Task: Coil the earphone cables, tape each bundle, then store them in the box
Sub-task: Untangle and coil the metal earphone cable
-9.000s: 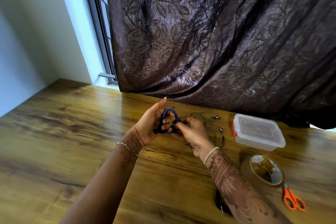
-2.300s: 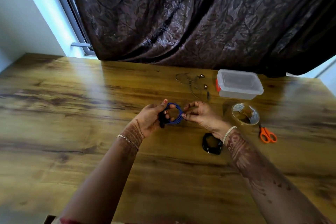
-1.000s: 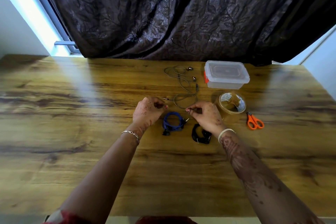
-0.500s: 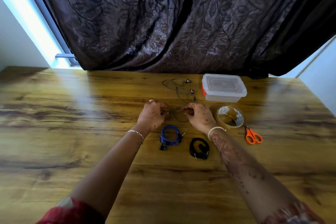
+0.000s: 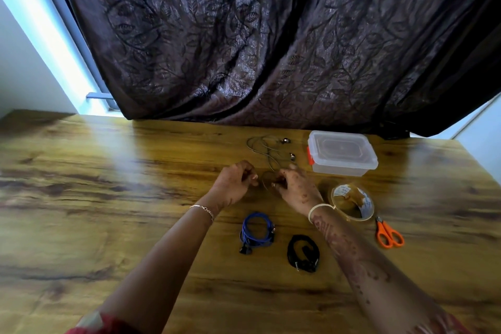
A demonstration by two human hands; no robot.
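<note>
Thin grey earphone cable [image 5: 271, 160] is pinched betw. curled left hand [image 5: 235, 184] & right hand [image 5: 295, 187], looped for coiling; clear lidded plastic box [image 5: 342, 153] is kept shut, beyond-right of grip, for later.

A home room: leaf-patterned dark curtain [image 5: 271, 43] over a window [image 5: 54, 35] behind a wooden table [image 5: 81, 198]

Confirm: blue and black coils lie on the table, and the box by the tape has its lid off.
No: the head view shows the box by the tape with its lid on. The blue coil and black coil do lie on the table.
</note>
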